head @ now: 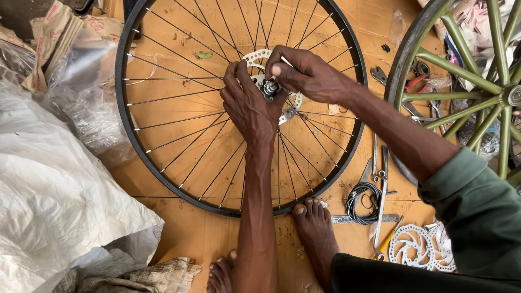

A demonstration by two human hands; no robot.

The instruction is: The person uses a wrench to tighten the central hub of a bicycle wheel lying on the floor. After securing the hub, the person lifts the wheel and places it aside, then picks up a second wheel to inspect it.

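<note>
A black spoked wheel (163, 173) is laid flat on the orange floor (206, 239), its axle pointing straight up toward the camera, so that the hub (269, 87) is met from above. Both hands are gathered at that centre. The left hand (249, 106) is set just below and left of the hub, its thumb and fingers pressed in against the hub and over the perforated brake disc (259, 56); it is closed narrowly there, though what exactly is pinched cannot be told. The right hand (306, 73) is brought in from the upper right, fingers curled tight over the top of the hub, with a pale tip showing at the knuckles; whether a small tool or part is held cannot be told. Of the two, the right is laid more directly over the axle end. The rim is steadied by a bare foot (313, 228) at its near edge. To the right lie a coiled cable (362, 202), wrenches (381, 179), spare discs (412, 247) and a green wheel (467, 70); white plastic sacking (54, 195) is heaped on the left.
</note>
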